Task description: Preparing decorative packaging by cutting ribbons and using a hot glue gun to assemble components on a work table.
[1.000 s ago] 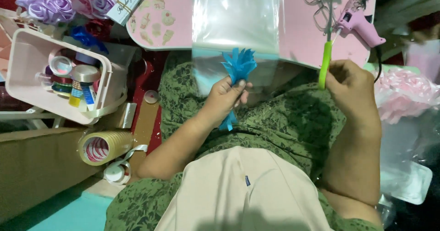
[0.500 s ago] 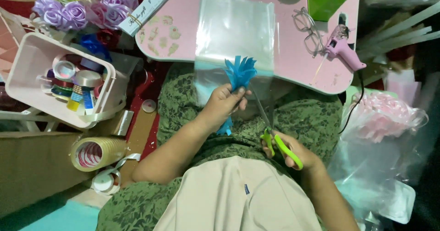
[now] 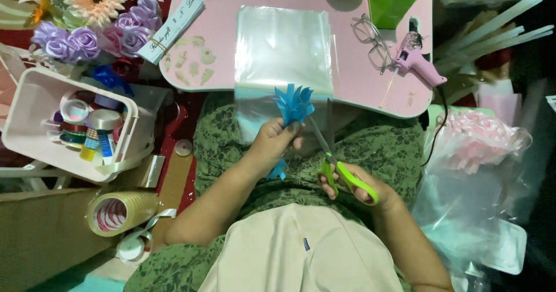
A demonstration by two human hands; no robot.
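Two hands — left (image 3: 272,144) clamped on one blue paper flower (image 3: 293,103), right (image 3: 353,182) gripping one pair of scissors (image 3: 336,164).

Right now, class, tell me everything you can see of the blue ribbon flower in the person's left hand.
The blue ribbon flower is a bright blue fan of pointed, shiny strips, ribbon or foil by its look, standing upright and spread at the top. The left hand pinches it below the petals; a blue tail shows under the hand. The blades of the green-handled scissors, held in the right hand, reach its base. It sits before the pink table's edge, over clear plastic sheets.
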